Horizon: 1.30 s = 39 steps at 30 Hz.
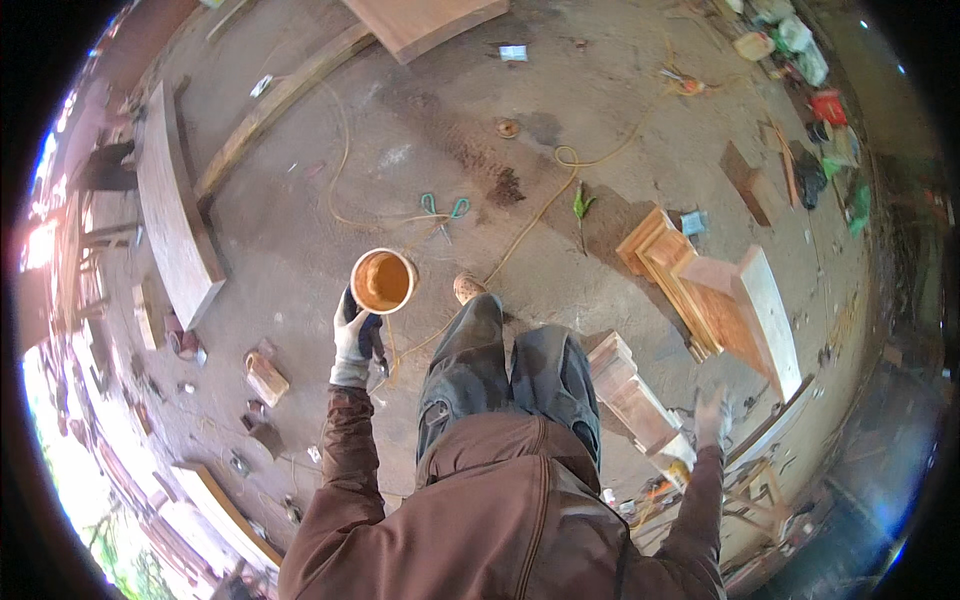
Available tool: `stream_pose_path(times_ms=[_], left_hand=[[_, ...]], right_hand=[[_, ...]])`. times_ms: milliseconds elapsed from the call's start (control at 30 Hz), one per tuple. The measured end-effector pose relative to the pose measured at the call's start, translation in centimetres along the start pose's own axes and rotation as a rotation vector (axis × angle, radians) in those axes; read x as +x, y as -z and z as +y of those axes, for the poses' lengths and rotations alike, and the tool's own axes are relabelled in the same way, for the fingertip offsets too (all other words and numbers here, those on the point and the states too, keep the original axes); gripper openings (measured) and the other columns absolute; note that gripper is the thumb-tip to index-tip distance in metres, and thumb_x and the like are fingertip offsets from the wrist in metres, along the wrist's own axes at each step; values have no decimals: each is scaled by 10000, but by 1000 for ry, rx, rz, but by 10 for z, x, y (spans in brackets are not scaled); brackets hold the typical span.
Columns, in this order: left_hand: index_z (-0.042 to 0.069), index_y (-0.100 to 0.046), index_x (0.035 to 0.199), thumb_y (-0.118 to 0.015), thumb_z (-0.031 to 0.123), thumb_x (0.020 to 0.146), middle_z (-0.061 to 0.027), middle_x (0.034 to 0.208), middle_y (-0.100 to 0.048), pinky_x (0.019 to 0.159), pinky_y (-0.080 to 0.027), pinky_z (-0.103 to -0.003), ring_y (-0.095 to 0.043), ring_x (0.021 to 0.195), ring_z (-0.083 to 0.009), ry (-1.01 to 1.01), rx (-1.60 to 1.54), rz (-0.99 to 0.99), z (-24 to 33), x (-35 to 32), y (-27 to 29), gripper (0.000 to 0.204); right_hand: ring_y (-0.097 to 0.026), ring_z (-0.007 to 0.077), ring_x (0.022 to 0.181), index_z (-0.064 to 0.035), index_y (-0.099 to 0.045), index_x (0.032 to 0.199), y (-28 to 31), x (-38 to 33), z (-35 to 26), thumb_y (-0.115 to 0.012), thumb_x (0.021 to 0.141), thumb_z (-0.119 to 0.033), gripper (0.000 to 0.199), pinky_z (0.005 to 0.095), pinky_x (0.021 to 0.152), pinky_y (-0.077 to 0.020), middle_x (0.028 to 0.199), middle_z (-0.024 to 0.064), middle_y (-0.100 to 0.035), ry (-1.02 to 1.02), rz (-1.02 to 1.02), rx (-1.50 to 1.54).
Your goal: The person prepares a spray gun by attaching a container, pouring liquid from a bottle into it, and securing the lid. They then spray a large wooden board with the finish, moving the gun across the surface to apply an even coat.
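Observation:
In my left hand, gloved in white and dark, is a round white tub with an orange-brown substance inside. The dark-coated fingers wrap around its side, and its mouth faces up. My right hand, in a pale glove, is out at the right and smeared by motion, so its fingers cannot be made out. Closest to it are a moulded wooden piece on the floor and a larger wooden piece with stepped edges. Whether it touches anything is unclear.
A yellow cord snakes over the dirt floor past green-handled scissors. Long boards and a beam lie left. Offcuts such as a wooden block are scattered nearby. Bags and litter line the right edge.

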<state>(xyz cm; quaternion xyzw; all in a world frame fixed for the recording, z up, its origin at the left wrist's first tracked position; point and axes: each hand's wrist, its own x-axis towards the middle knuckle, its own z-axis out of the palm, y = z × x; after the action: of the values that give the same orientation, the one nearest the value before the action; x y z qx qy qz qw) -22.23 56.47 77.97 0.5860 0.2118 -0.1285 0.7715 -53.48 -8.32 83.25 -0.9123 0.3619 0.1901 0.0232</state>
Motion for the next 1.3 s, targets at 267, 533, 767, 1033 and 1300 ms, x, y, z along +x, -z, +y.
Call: stream_pose_path(times_ms=[267, 533, 767, 1033, 1300], left_hand=[[-12, -481, 1433, -685, 11, 866, -96, 1349, -594, 950, -506, -300, -606, 1150, -180, 7, 42, 110, 29, 112, -52, 603], [-46, -430, 1464, -753, 80, 853, -138, 1427, -543, 1119, -409, -368, -539, 1291, -222, 7, 110, 235, 2, 218, -83, 702], [-37, -420, 1467, -744, 210, 830, -170, 1436, -525, 1131, -414, -418, -520, 1319, -255, 49, -44, 404, -101, 329, -81, 756], [-51, -405, 1476, -804, 178, 807, -176, 1490, -482, 1163, -354, -418, -479, 1363, -285, -10, -46, 329, -155, 437, -93, 812], [-74, -394, 1475, -766, 83, 835, -174, 1457, -509, 1140, -371, -376, -500, 1335, -245, 36, 12, 297, -143, 447, -114, 757]], right_hand=[[-552, 427, 1220, -126, -483, 1356, -25, 274, -306, -670, 880, -425, 592, 512, 977, -485, 1332, 261, -533, 733, -145, -50], [-590, 404, 1184, -112, -470, 1349, -117, 470, -566, -721, 836, -413, 645, 501, 929, -525, 1314, 217, -494, 711, -512, -105], [-467, 458, 1335, -216, -261, 1562, -286, 604, -699, -762, 816, -450, 928, 533, 1027, -474, 1601, 253, -239, 640, -499, -113], [-400, 552, 1343, -279, -212, 1586, -375, 686, -791, -847, 751, -390, 1054, 527, 1018, -493, 1625, 211, -192, 653, -370, -220], [-496, 444, 1254, -245, -377, 1504, -368, 663, -752, -837, 717, -434, 931, 513, 979, -499, 1477, 242, -382, 720, -383, -209]])
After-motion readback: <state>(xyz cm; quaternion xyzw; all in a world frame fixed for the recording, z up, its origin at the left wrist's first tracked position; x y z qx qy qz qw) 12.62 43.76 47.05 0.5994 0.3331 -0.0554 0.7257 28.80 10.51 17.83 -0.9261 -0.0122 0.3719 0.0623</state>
